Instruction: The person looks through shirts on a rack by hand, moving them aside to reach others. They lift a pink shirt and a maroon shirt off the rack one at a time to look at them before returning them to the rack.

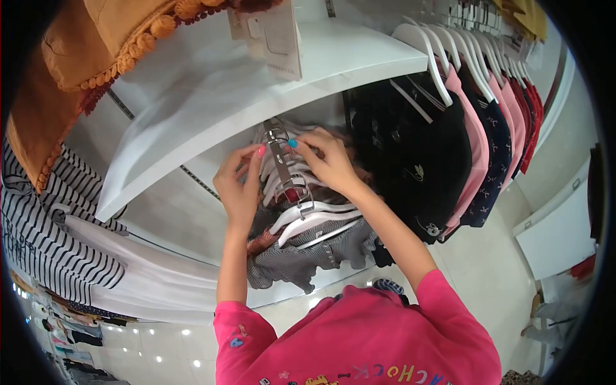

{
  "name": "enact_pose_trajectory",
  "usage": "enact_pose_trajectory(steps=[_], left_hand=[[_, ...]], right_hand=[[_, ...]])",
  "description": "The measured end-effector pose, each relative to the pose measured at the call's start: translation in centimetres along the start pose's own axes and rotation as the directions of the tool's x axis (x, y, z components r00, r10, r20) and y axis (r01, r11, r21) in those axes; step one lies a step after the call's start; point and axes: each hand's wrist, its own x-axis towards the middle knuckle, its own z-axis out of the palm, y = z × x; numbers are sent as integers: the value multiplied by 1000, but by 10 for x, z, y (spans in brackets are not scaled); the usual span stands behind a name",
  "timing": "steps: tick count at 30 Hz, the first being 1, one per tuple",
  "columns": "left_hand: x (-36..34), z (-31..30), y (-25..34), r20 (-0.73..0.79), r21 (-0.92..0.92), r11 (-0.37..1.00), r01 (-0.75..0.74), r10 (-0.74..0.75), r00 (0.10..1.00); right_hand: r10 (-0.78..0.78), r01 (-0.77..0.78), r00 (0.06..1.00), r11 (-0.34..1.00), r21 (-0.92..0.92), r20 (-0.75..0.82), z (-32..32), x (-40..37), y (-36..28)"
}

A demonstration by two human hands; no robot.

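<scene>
Both of my hands reach in under a white shelf, on either side of a metal rail (279,160) hung with clothes. On the rail's left side, my left hand (239,183) has its fingers bent and thumb raised close to the hanger hooks. Opposite it, my right hand (328,163) is curled with its thumb by the hooks. What either hand pinches is hidden. Several white hangers (314,221) hang from the rail. The nearest carries a grey striped garment (333,250). Behind it the other garments are mostly covered by hangers and hands.
The curved white shelf (256,106) juts out above my hands, with a card sign (279,45) on it. Black, pink and red tops hang at right, including a black top (417,154). Striped shirts (64,224) and an orange garment (83,51) hang at left.
</scene>
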Motion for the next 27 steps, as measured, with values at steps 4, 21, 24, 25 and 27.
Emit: enact_pose_trajectory(steps=[4, 21, 24, 25, 27], left_hand=[[-19, -12, 21, 18, 30, 999, -43, 42, 999], [-17, -14, 4, 348, -395, 853, 341, -204, 915], [-22, -14, -2, 339, -329, 899, 290, -174, 925], [-23, -14, -3, 336, -292, 917, 270, -166, 927], [-27, -12, -4, 325, -311, 906, 287, -182, 928]], right_hand=[[31, -30, 1000, 993, 118, -6, -10, -16, -14], [-154, 153, 988, 985, -84, -12, -9, -18, -27], [-144, 143, 990, 983, -117, -3, -12, -23, -31], [-144, 144, 990, 981, -129, 10, -13, -24, -31], [-162, 164, 986, 975, -151, 25, -14, -27, -28]])
